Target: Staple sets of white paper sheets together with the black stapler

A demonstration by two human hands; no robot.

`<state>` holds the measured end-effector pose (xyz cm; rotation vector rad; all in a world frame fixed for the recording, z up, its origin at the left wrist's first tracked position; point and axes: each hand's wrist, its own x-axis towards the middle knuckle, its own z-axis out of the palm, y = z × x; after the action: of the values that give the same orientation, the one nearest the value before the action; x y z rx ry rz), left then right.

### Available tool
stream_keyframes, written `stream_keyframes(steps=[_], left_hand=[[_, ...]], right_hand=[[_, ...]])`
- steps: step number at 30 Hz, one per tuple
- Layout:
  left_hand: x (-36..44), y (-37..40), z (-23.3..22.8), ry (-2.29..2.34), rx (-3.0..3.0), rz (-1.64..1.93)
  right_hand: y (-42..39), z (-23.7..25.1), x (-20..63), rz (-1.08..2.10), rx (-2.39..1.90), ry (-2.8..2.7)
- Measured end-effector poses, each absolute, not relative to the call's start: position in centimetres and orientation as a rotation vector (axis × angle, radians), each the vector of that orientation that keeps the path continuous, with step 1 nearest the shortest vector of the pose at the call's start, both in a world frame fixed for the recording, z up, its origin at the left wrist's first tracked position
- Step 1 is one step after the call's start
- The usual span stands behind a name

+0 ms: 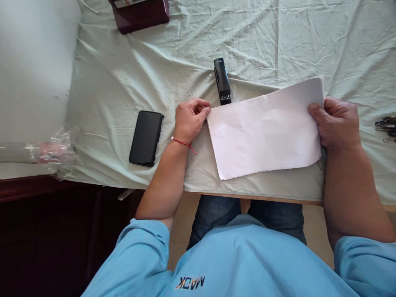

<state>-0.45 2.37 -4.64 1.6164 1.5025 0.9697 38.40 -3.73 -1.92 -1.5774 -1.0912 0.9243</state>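
Observation:
A stack of white paper sheets is held over the cloth, its right end raised and slightly bent. My left hand pinches the stack's upper left corner between thumb and fingers. At the right edge, my right hand grips the paper, thumb on top and the other fingers partly hidden behind it. Just beyond the paper's upper edge lies a black stapler, close to my left hand. A black smartphone rests on the cloth to the left of my left forearm.
A wrinkled pale green cloth covers the table. At the back left stands a dark red box-like object. Clear plastic wrapping lies at the left edge, and a bunch of keys at the far right.

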Motion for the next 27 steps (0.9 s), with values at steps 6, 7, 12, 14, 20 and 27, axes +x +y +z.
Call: stream_keyframes(steps=[6, 7, 12, 14, 20, 27], left_hand=[[0.7, 3.5, -4.6, 1.542, 1.568, 0.924], [0.9, 3.8, -4.6, 1.523, 1.577, 0.899], [1.6, 6.1, -5.9, 1.457, 1.623, 0.955], [1.8, 6.6, -6.8, 1.498, 1.639, 1.004], [2.5, 6.0, -7.5, 1.539, 1.672, 1.113], [2.6, 5.1, -5.9, 1.519, 1.677, 1.010]], right_hand=[[-3.5, -2.4, 38.7, 0.889, -1.531, -0.942], [-3.4, -2.5, 38.7, 0.872, -1.529, -0.932], [-3.2, -2.7, 38.6, 0.829, -1.511, -0.882], [-3.2, -2.8, 38.6, 0.820, -1.494, -0.868], [-3.4, -2.6, 39.2, 0.813, -1.553, -0.932], [-4.1, -1.6, 39.5, 0.870, -1.701, -0.962]])
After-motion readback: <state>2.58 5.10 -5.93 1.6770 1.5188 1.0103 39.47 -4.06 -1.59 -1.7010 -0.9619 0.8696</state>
